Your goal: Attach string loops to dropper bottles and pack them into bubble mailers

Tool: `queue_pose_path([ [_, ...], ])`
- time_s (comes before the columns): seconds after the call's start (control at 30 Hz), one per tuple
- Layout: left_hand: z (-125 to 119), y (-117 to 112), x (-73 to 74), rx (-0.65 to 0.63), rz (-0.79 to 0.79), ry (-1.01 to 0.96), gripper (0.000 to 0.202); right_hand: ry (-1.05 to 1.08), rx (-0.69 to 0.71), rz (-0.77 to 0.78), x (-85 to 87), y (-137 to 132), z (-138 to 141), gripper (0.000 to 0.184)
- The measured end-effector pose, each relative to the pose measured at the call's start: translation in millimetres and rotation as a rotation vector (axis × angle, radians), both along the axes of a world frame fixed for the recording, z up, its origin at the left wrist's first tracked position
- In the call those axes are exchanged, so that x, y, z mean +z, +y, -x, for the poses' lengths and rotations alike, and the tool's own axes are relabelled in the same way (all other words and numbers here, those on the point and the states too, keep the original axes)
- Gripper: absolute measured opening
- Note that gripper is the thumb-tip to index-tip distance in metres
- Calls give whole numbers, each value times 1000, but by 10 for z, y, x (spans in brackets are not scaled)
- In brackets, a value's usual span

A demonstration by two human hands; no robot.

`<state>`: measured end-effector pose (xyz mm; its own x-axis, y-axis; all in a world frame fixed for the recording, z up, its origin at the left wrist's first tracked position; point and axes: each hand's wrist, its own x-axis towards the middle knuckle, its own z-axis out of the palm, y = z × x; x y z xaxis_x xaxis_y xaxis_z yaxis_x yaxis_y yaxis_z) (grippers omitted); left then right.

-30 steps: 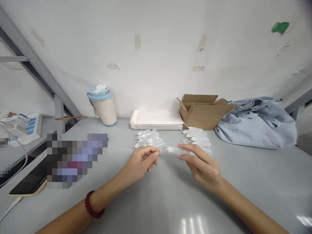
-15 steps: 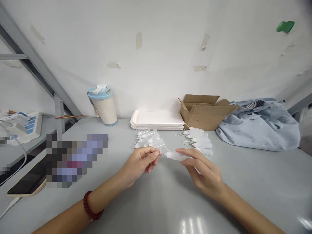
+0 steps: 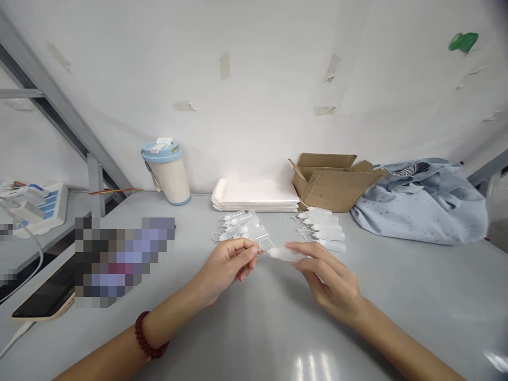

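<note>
Far left on my feed, a phone lies on the grey table below a white power strip, and a pixelated patch covers the tabletop beside it. Further right I see a cream-and-blue tumbler, then a stack of white trays behind a cluster of translucent bottles. The left hand, a red bead bracelet at its wrist, is nearly closed, pinching the thin nozzle end of a translucent squeeze bottle held above the table. The right hand is half open, its fingertips gripping the bottle's body. Past it sit a second bottle cluster, a cardboard box and a crumpled blue cloth.
</note>
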<state>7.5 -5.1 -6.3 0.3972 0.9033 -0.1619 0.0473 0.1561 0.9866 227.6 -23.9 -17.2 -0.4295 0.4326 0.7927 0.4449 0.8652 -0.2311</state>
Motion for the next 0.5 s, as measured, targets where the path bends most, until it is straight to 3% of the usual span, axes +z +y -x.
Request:
queue_pose_path([
  [0.5, -20, -12, 45, 11, -21, 38, 25, 13, -21, 18, 2, -12, 27, 26],
])
